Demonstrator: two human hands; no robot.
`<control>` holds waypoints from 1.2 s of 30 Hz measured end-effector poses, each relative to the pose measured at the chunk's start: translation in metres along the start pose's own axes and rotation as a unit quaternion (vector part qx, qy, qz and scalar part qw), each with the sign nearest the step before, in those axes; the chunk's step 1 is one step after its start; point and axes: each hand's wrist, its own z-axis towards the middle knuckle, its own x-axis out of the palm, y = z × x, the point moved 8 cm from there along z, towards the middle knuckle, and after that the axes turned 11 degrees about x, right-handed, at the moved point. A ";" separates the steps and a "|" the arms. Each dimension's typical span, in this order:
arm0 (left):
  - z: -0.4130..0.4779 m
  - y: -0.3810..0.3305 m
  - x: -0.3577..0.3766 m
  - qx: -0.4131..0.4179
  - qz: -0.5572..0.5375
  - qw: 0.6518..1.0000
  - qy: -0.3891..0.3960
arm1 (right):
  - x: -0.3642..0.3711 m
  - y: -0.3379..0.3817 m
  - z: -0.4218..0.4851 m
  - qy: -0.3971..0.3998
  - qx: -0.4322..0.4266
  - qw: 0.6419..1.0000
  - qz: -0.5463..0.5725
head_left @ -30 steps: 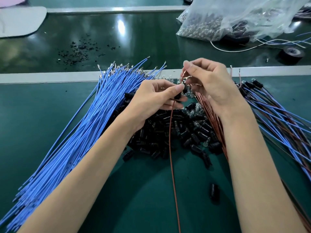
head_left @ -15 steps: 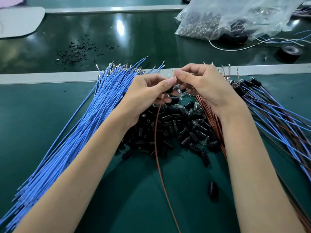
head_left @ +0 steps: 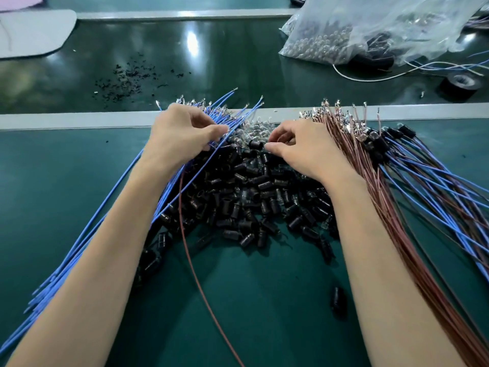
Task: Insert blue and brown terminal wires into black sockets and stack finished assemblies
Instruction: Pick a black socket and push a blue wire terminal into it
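A fan of blue terminal wires (head_left: 105,215) lies on the left of the green table and a fan of brown terminal wires (head_left: 397,221) on the right. Between them sits a heap of black sockets (head_left: 251,197), with small clear bulbs (head_left: 251,128) at its far end. My left hand (head_left: 182,133) is at the terminal end of the blue fan and pinches a blue wire. One loose brown wire (head_left: 190,260) runs from under that wrist toward me. My right hand (head_left: 299,147) has curled fingers at the top of the heap, its fingertips beside a socket. Finished assemblies (head_left: 436,181) are stacked at the far right.
A metal rail (head_left: 66,119) crosses behind the wires. Beyond it lie black scraps (head_left: 127,78), a plastic bag of bulbs (head_left: 370,27), a roll of black tape (head_left: 460,84) and a white pad (head_left: 34,33). One stray socket (head_left: 338,298) lies near my right forearm.
My hands have come apart. The left moved left to the blue wire ends, dragging the loose brown wire with it. The right dropped onto the top of the socket heap.
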 end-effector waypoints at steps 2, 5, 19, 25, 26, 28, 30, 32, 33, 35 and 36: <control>0.000 0.004 -0.010 0.004 0.122 0.992 -0.009 | 0.000 -0.002 0.000 0.007 0.000 1.000 0.003; 0.000 0.003 -0.010 0.003 0.191 0.981 0.024 | 0.000 -0.004 0.000 0.014 0.000 1.000 0.008; -0.007 -0.015 0.010 0.042 0.254 0.961 0.105 | 0.000 -0.004 -0.002 0.029 0.009 0.999 0.015; -0.005 -0.022 0.002 -0.005 -0.091 0.995 0.043 | -0.008 0.014 -0.010 0.044 -0.018 0.988 0.150; -0.005 -0.023 0.001 -0.021 -0.178 0.983 0.026 | -0.005 0.021 -0.015 0.091 -0.025 0.974 0.204; -0.004 -0.027 0.007 -0.053 -0.325 0.944 0.010 | 0.008 0.037 -0.029 0.207 -0.045 0.941 0.262; -0.005 -0.028 0.014 -0.090 -0.427 0.900 -0.005 | 0.022 0.050 -0.042 0.291 -0.062 0.919 0.260; -0.008 -0.025 0.021 -0.129 -0.499 0.856 -0.025 | 0.033 0.058 -0.049 0.324 -0.078 0.910 0.247; -0.009 -0.023 0.023 -0.145 -0.523 0.839 -0.032 | 0.035 0.061 -0.050 0.331 -0.085 0.907 0.248; -0.009 -0.021 0.027 -0.155 -0.532 0.832 -0.023 | 0.036 0.063 -0.050 0.333 -0.085 0.901 0.264; -0.008 -0.020 0.027 -0.146 -0.510 0.848 -0.010 | 0.033 0.062 -0.048 0.324 -0.073 0.900 0.281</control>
